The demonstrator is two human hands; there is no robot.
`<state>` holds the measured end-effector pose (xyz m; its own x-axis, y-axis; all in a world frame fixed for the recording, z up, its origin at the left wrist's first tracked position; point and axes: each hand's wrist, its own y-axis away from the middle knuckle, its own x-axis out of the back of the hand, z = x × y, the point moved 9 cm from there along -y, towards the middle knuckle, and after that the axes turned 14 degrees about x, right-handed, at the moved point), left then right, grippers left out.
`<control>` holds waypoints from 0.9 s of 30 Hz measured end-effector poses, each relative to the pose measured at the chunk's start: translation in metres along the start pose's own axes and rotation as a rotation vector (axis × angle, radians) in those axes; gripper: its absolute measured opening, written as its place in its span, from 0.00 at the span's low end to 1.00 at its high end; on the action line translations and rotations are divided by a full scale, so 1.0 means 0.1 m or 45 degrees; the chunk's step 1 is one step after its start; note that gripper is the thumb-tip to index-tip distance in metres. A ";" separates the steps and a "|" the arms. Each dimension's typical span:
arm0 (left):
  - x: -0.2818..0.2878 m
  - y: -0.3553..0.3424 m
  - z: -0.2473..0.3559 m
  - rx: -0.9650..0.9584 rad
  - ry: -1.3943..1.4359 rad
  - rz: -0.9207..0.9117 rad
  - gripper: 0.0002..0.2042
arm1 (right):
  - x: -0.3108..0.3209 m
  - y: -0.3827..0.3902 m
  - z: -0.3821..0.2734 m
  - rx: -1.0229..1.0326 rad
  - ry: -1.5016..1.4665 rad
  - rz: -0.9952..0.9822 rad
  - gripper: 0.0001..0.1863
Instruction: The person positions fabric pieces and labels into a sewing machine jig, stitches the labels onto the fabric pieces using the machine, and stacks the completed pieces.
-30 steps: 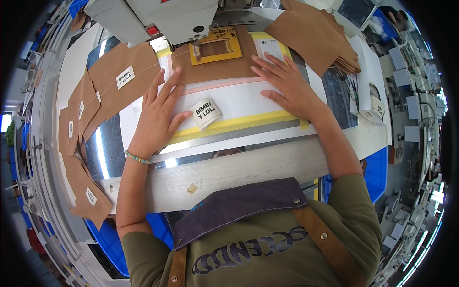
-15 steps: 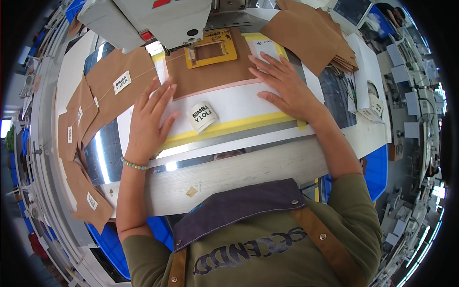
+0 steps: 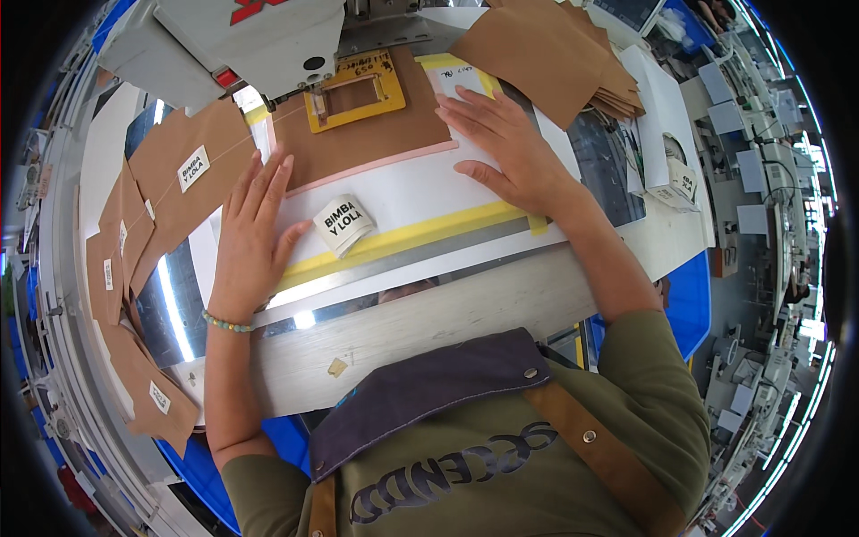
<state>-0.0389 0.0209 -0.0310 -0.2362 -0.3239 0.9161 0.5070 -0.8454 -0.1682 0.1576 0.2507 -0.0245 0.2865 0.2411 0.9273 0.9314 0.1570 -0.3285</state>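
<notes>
Flat on a white sheet (image 3: 403, 186) edged with yellow tape, my left hand (image 3: 246, 237) lies with its fingers stretched toward the near left corner of a brown panel (image 3: 309, 154). My right hand (image 3: 514, 161) is also open, its fingers spread over the taped right end of the sheet. Neither hand grips anything. Between them sits a small curled pile of white printed labels (image 3: 342, 224). A yellow rectangular frame (image 3: 394, 97) rests on the brown panel below the head of a white sewing machine (image 3: 242, 45).
Brown pieces with white labels (image 3: 224, 139) trail down the left side, joined by thread. At the far right is a stack of brown pieces (image 3: 537, 63). A white box of labels (image 3: 680, 183) stands to the right. Blue bins (image 3: 687, 309) show below the table edge.
The whole view has shifted, so the table and machine appear farther left. Both hands stay flat in nearly the same places on the sheet.
</notes>
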 end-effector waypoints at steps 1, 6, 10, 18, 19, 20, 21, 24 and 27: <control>0.00 0.00 0.00 0.002 0.002 -0.002 0.33 | -0.02 0.00 0.01 -0.020 -0.001 -0.019 0.36; -0.08 0.00 0.00 -0.056 -0.163 -0.083 0.32 | -0.13 0.00 -0.03 0.041 0.075 -0.151 0.35; -0.12 0.00 -0.04 -0.046 -0.190 -0.124 0.32 | -0.14 0.01 -0.03 0.037 0.010 -0.163 0.32; -0.02 0.00 -0.07 -0.023 -0.074 -0.005 0.31 | -0.14 0.01 -0.03 -0.016 0.027 -0.213 0.30; 0.04 0.00 -0.09 -0.004 0.008 0.055 0.31 | -0.13 0.01 -0.04 -0.007 0.025 -0.205 0.30; 0.06 0.01 -0.09 -0.001 -0.001 0.059 0.31 | -0.12 0.00 -0.05 0.001 0.063 -0.197 0.30; 0.06 0.01 -0.07 -0.023 -0.018 0.055 0.31 | -0.09 0.00 -0.07 0.029 0.096 -0.170 0.30; 0.01 0.02 -0.01 -0.074 -0.104 -0.009 0.31 | -0.09 0.01 -0.06 0.010 0.111 -0.201 0.30; -0.05 0.02 0.04 -0.091 -0.191 -0.059 0.31 | -0.10 0.01 -0.06 0.011 0.041 -0.201 0.31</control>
<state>-0.0337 0.0224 -0.0349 -0.1290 -0.2216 0.9666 0.4371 -0.8876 -0.1451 0.1575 0.2426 -0.0329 0.1436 0.1822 0.9727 0.9634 0.1989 -0.1795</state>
